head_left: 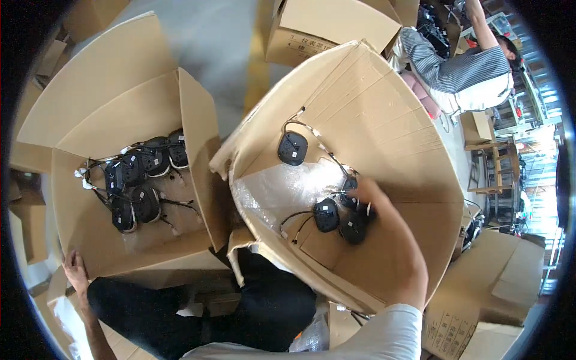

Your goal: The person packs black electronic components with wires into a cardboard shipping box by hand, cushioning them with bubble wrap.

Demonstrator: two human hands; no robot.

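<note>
My right hand [369, 195] reaches down into the right cardboard box [396, 144]. Its fingers close around a rounded black unit with a cable [348, 185], though the hand partly covers it. Right beside it lie another black unit [326, 215] with a white label and a darker one [353, 231]. Farther up in the same box, a single black unit [293, 148] rests with its cable and white connectors. At the near left corner of the left cardboard box [120, 129], my left hand [75, 273] grips the rim with its fingers curled over the edge.
Several cabled black units [144, 201] stand grouped in the left box. Clear bubble wrap [282, 186] lines part of the right box. Raised flaps separate the boxes. Another carton [330, 36] stands beyond, one more [480, 294] at right. A person in striped clothing [459, 72] works upper right.
</note>
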